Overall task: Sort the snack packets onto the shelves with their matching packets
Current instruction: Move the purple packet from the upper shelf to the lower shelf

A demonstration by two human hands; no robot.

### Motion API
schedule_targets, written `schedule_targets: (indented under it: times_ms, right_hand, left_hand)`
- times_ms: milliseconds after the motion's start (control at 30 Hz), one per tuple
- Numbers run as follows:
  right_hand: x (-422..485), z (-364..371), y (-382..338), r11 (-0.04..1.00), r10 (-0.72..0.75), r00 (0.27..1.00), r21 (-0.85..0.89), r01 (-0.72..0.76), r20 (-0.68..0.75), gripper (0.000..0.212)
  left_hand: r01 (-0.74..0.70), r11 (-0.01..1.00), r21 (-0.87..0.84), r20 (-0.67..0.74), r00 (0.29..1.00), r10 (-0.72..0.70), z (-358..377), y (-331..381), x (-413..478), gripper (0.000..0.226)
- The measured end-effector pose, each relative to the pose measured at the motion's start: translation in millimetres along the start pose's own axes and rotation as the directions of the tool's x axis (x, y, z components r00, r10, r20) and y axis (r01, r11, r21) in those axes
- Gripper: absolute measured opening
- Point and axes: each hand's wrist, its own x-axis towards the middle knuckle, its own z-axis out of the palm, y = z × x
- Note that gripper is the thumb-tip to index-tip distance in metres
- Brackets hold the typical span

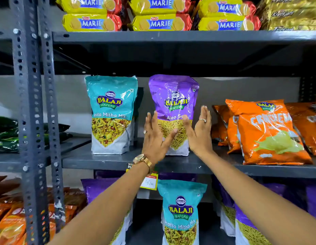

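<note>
A purple Aloo Sev packet [173, 96] stands upright on the grey middle shelf [100, 161]. My left hand [154, 138] is flat against its left side, thumb lying across the front. My right hand [200, 133] flanks its right side, fingers straight and thumb on the front. Neither hand is curled around it. A teal Khatta Mitha Mix packet [110, 110] stands just to its left, a small gap apart. On the shelf below, another teal packet [182, 209] stands among purple packets [99, 190].
Orange crisp packets [265, 131] lean on the middle shelf to the right. Yellow Marie biscuit packs [160, 23] fill the top shelf. A perforated steel upright [30, 103] stands at left, with green packets [7, 135] and orange packets [10, 223] beyond. A yellow price tag [149, 182] hangs from the shelf edge.
</note>
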Motion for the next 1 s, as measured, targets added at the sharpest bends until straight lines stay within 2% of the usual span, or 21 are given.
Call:
schedule_targets:
  times_ms: [67, 133, 200, 267, 333, 400, 500, 567, 700, 833, 1000]
  right_hand:
    - [-1, 7, 7, 0.969, 0.201, 0.979, 0.155, -0.192, -0.042, 0.086]
    - [-4, 16, 21, 0.902, 0.349, 0.937, 0.271, -0.336, 0.000, 0.087]
    - [-8, 23, 31, 0.845, 0.418, 0.905, 0.330, -0.421, 0.082, 0.088]
    - [-7, 25, 38, 0.809, 0.394, 0.900, 0.393, -0.437, 0.187, 0.077]
    - [-9, 26, 40, 0.817, 0.323, 0.906, 0.402, -0.413, 0.275, 0.052]
    - [-10, 26, 41, 0.849, 0.279, 0.921, 0.379, -0.369, 0.273, 0.040]
    - [-13, 23, 49, 0.880, 0.279, 0.941, 0.342, -0.330, 0.190, 0.049]
    - [-17, 16, 50, 0.860, 0.287, 0.935, 0.374, -0.347, 0.209, 0.053]
    - [-28, 0, 42, 0.847, 0.287, 0.937, 0.405, -0.346, 0.200, 0.052]
    - [-51, -23, 30, 0.825, 0.285, 0.947, 0.465, -0.322, 0.151, 0.034]
    - [-96, -54, 8, 0.797, 0.233, 0.970, 0.558, -0.231, 0.069, 0.035]
  left_hand:
    - [0.130, 0.978, -0.163, 0.002, 0.991, -0.131, 8, -4, 2, 0.089]
    - [0.244, 0.914, -0.325, 0.022, 0.968, -0.251, 14, -11, 0, 0.067]
    - [0.284, 0.875, -0.393, 0.084, 0.958, -0.273, 15, -17, 1, 0.042]
    - [0.281, 0.867, -0.411, 0.127, 0.960, -0.251, 14, -26, 5, 0.042]
    - [0.324, 0.832, -0.451, 0.172, 0.946, -0.276, 13, -37, 7, 0.054]
    - [0.378, 0.799, -0.467, 0.202, 0.926, -0.320, 11, -46, 9, 0.060]
    - [0.406, 0.773, -0.488, 0.217, 0.914, -0.343, 8, -48, 7, 0.034]
    - [0.385, 0.778, -0.496, 0.196, 0.923, -0.332, 8, -44, 4, 0.027]
    - [0.378, 0.796, -0.473, 0.157, 0.925, -0.345, -3, -29, -7, 0.036]
    - [0.331, 0.839, -0.431, 0.126, 0.943, -0.307, -20, -2, -29, 0.054]
    - [0.228, 0.873, -0.432, 0.019, 0.970, -0.243, -35, 37, -80, 0.050]
